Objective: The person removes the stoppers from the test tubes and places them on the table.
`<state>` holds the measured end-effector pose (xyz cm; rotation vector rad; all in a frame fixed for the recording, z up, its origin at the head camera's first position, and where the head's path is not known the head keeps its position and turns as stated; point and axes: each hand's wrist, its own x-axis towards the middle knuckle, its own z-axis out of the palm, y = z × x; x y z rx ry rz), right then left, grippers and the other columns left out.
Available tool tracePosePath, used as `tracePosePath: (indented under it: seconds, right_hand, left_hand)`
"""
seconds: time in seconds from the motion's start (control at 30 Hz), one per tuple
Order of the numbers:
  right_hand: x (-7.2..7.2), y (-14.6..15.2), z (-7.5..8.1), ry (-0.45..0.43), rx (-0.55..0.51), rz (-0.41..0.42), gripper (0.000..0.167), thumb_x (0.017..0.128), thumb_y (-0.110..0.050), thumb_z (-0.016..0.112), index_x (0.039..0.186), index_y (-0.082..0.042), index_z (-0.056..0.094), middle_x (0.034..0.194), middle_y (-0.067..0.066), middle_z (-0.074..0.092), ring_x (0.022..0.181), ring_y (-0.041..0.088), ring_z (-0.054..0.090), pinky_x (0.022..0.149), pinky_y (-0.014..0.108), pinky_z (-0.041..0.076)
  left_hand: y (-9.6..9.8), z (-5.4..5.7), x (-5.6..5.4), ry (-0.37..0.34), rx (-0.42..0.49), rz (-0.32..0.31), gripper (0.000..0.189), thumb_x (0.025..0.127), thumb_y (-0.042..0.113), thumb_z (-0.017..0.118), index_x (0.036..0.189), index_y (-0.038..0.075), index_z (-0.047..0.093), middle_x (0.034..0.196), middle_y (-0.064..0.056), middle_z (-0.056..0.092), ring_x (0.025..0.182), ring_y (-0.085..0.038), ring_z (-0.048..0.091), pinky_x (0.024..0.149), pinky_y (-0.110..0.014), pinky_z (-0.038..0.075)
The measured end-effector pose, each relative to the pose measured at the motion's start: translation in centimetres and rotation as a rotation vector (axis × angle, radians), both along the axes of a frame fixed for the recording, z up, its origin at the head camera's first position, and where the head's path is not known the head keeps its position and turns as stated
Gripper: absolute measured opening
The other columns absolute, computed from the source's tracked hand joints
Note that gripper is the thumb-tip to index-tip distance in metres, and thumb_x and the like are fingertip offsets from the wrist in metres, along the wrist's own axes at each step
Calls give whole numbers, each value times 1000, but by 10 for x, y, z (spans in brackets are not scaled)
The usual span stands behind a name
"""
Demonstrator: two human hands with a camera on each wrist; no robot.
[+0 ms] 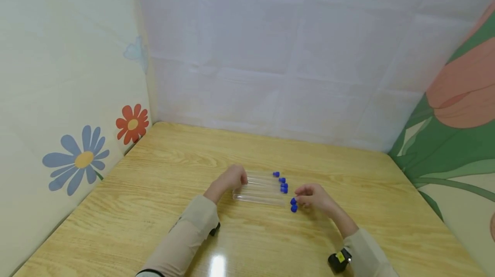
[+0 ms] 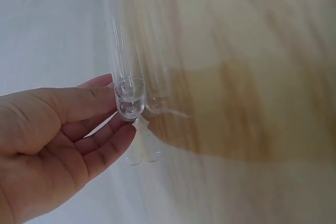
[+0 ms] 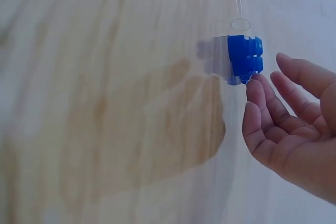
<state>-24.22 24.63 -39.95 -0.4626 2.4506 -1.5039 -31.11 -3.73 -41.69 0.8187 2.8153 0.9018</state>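
Clear test tubes lie side by side on the table; the nearest test tube (image 1: 259,200) stretches to the right from below my left hand (image 1: 233,177). In the left wrist view, the thumb and fingers of that hand pinch the rounded end of a clear test tube (image 2: 129,95). Off the tubes' right ends, my right hand (image 1: 315,196) holds its fingers loosely bent, with the thumb apart. Its fingertips (image 3: 255,82) come right up to a pair of blue caps (image 3: 245,55), and nothing sits between thumb and fingers.
Several more blue caps (image 1: 284,186) lie in a slanting row by the tubes' right ends. The wood-grain table (image 1: 154,191) meets a white cloth backdrop (image 1: 247,75) behind, with flower-printed cloths (image 1: 83,159) at the sides.
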Motion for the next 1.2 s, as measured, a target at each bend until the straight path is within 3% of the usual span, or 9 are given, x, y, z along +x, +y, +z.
tracePosePath:
  seconds: [0.07, 0.2, 0.37, 1.2]
  right_hand:
    - [0, 0, -1, -5, 0, -4, 26, 81, 5, 57, 98, 23, 48, 77, 6, 59, 63, 11, 53, 53, 24, 47]
    - [0, 1, -1, -12, 0, -5, 26, 80, 5, 57, 98, 23, 48, 77, 6, 59, 63, 11, 52, 54, 23, 47]
    - [0, 0, -2, -11, 5, -2, 26, 80, 4, 58, 97, 22, 49, 77, 6, 59, 62, 11, 52, 53, 24, 47]
    - [5, -1, 4, -38, 35, -30, 26, 83, 1, 56, 101, 20, 49, 79, 6, 59, 66, 15, 53, 57, 28, 48]
  left_hand:
    - [0, 14, 14, -7, 1, 6, 31, 64, -24, 53, 82, -4, 69, 85, -12, 64, 79, -22, 59, 66, -27, 51]
    - [3, 19, 18, -26, -36, 20, 31, 65, -24, 53, 82, -3, 68, 83, -11, 64, 78, -22, 59, 65, -23, 50]
    - [3, 17, 16, -3, -69, 12, 28, 68, -21, 53, 80, -1, 69, 80, -7, 64, 74, -18, 58, 61, -20, 48]
    - [-4, 16, 12, 16, -25, -102, 20, 74, -16, 60, 84, -2, 69, 85, -11, 65, 82, -24, 61, 68, -28, 51]
